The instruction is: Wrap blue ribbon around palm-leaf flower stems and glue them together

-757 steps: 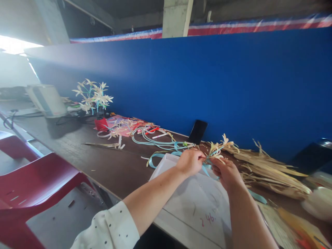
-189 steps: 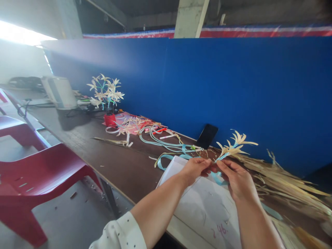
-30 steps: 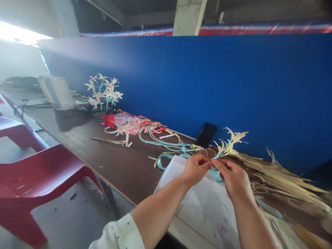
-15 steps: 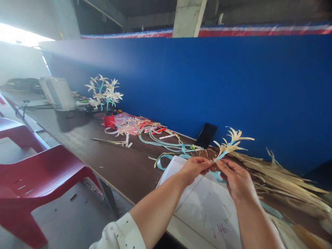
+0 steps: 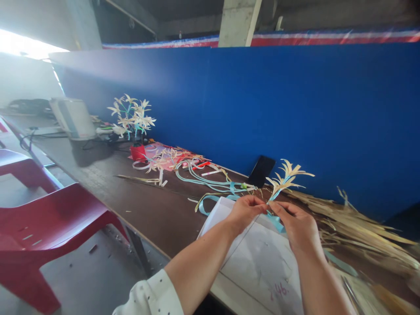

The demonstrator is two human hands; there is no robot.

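Note:
Between my two hands stands a handmade flower (image 5: 286, 178) with cream, dried-leaf petals and a stem wrapped in light blue. My left hand (image 5: 246, 211) pinches the lower end of the stem, fingertips closed on it. Right beside it, my right hand (image 5: 293, 218) grips the same stem just under the petals with thumb and forefinger. Light blue ribbon (image 5: 274, 222) shows below the fingers; where it joins the stem is hidden. Under both hands lies a white paper sheet (image 5: 259, 262) with pink handwriting.
A black phone (image 5: 261, 170) leans against the blue partition (image 5: 295, 100). Dried leaf strips (image 5: 357, 223) spread to the right. Light blue cords (image 5: 200, 179) lie on the brown table (image 5: 147, 210). Further left are a red pot (image 5: 138, 153) of similar flowers, a kettle (image 5: 74, 118) and red chairs (image 5: 65, 218).
The flower has shifted slightly left and stands a little more upright. My right hand has moved slightly left with it, while my left hand has barely moved.

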